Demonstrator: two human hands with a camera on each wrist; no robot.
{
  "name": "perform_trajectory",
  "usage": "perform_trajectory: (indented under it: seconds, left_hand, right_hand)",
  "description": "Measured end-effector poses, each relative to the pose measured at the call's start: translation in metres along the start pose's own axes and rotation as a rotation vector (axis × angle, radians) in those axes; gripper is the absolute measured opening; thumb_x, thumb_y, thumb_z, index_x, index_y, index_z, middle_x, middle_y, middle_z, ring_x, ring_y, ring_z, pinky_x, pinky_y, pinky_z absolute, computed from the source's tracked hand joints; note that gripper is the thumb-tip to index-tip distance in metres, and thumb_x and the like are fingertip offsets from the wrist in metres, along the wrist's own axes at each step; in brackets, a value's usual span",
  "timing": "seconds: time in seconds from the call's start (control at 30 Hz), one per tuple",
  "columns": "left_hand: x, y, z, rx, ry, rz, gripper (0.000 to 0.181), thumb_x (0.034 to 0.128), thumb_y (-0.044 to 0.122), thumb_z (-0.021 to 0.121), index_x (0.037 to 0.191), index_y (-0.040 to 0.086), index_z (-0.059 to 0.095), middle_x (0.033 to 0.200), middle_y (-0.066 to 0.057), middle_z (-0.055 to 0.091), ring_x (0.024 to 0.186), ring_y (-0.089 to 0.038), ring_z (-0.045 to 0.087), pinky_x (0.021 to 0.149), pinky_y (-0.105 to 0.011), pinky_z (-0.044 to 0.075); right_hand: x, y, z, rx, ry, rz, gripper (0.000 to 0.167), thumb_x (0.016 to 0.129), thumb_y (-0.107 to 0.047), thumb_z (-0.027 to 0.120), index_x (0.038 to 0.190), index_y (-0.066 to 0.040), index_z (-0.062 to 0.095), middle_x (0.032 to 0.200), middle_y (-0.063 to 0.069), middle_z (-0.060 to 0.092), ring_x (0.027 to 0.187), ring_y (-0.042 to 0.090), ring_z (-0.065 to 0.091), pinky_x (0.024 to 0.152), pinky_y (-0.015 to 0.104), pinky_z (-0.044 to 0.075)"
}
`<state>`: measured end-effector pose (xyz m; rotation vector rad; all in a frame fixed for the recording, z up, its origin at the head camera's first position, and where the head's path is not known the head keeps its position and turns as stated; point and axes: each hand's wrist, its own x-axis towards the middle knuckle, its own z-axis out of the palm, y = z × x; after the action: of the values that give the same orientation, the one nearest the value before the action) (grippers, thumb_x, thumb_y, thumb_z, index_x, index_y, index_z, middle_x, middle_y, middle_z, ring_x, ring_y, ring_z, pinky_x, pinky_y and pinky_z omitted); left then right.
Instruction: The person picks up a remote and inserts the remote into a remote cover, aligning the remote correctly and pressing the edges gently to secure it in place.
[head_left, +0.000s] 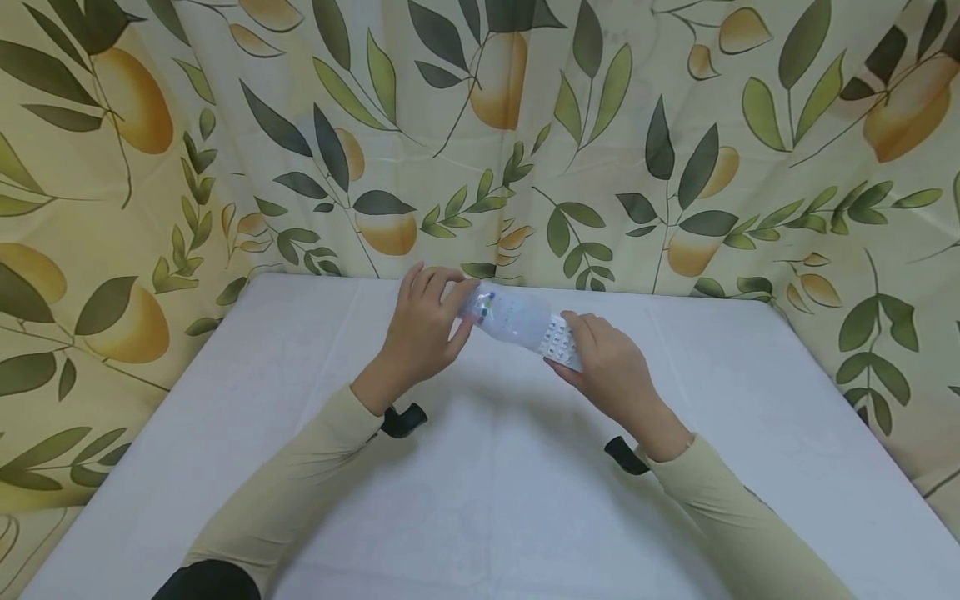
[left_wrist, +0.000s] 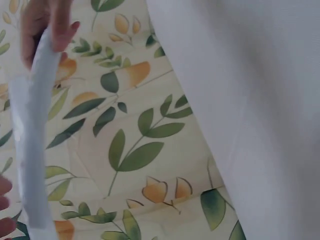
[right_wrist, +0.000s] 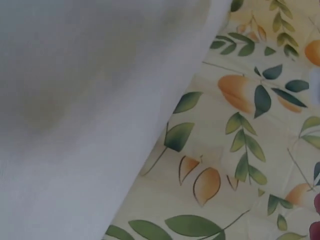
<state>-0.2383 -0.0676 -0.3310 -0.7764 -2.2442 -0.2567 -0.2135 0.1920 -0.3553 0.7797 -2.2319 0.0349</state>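
A white remote control [head_left: 561, 340] with rows of buttons is held above the table, its far part inside a clear plastic sleeve [head_left: 517, 315]. My right hand [head_left: 611, 367] grips the bare button end, thumb below and fingers above. At the sleeve's other end my left hand [head_left: 423, 321] pinches the plastic between thumb and fingers. In the left wrist view the remote in its sleeve [left_wrist: 37, 135] appears edge-on as a long pale strip, gripped at the top by the right hand [left_wrist: 47, 25]. Only fingertips [right_wrist: 316, 220] show at the right wrist view's edge.
A white-covered table [head_left: 480, 483] lies under both hands. Behind and beside it hangs a curtain [head_left: 450, 183] printed with leaves and orange fruit. Dark wrist-camera mounts [head_left: 403, 421] stick out beneath the sleeves.
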Motion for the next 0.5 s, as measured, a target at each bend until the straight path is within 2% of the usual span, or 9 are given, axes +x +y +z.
perform_trajectory:
  seconds: [0.07, 0.13, 0.23, 0.4, 0.5]
  left_hand:
    - [-0.003, 0.001, 0.002, 0.01, 0.088, -0.017, 0.036, 0.0827, 0.02, 0.066, 0.115, 0.005, 0.06, 0.112, -0.013, 0.057, 0.109, -0.03, 0.049, 0.105, -0.054, 0.032]
    - [-0.005, 0.002, 0.004, 0.027, 0.142, -0.046, 0.033, 0.0822, 0.019, 0.067, 0.111, 0.004, 0.061, 0.109, -0.013, 0.058, 0.107, -0.03, 0.05, 0.104, -0.053, 0.034]
    - [-0.005, 0.006, 0.008, 0.077, 0.171, -0.075, 0.028, 0.0819, 0.022, 0.068, 0.103, 0.005, 0.063, 0.102, -0.012, 0.061, 0.103, -0.029, 0.052, 0.102, -0.052, 0.036]
    - [0.001, 0.016, 0.012, 0.199, 0.2, -0.039, 0.033, 0.0806, 0.036, 0.071, 0.094, 0.007, 0.066, 0.092, -0.008, 0.069, 0.094, -0.026, 0.059, 0.098, -0.047, 0.041]
    - [0.005, 0.021, 0.014, 0.232, 0.237, -0.036, 0.037, 0.0791, 0.04, 0.072, 0.093, 0.006, 0.067, 0.09, -0.007, 0.07, 0.091, -0.025, 0.061, 0.097, -0.045, 0.042]
  right_hand:
    - [0.0, -0.001, -0.002, 0.02, 0.012, 0.056, 0.065, 0.068, -0.029, 0.083, 0.114, 0.007, 0.053, 0.094, 0.021, 0.064, 0.074, 0.029, 0.063, 0.059, 0.038, 0.056]
    - [0.001, -0.002, -0.004, 0.045, 0.024, 0.111, 0.065, 0.069, -0.029, 0.082, 0.114, 0.007, 0.053, 0.092, 0.021, 0.063, 0.071, 0.028, 0.061, 0.057, 0.038, 0.056]
    - [0.003, -0.007, -0.006, 0.089, 0.045, 0.189, 0.064, 0.07, -0.027, 0.082, 0.115, 0.007, 0.052, 0.091, 0.02, 0.062, 0.069, 0.028, 0.059, 0.056, 0.038, 0.054]
    - [0.005, -0.022, -0.004, 0.155, 0.078, 0.265, 0.064, 0.071, -0.027, 0.081, 0.116, 0.008, 0.052, 0.093, 0.021, 0.061, 0.071, 0.029, 0.06, 0.059, 0.039, 0.056]
    - [0.007, -0.029, -0.003, 0.158, 0.095, 0.281, 0.066, 0.071, -0.03, 0.081, 0.116, 0.009, 0.051, 0.093, 0.022, 0.06, 0.071, 0.03, 0.06, 0.059, 0.04, 0.056]
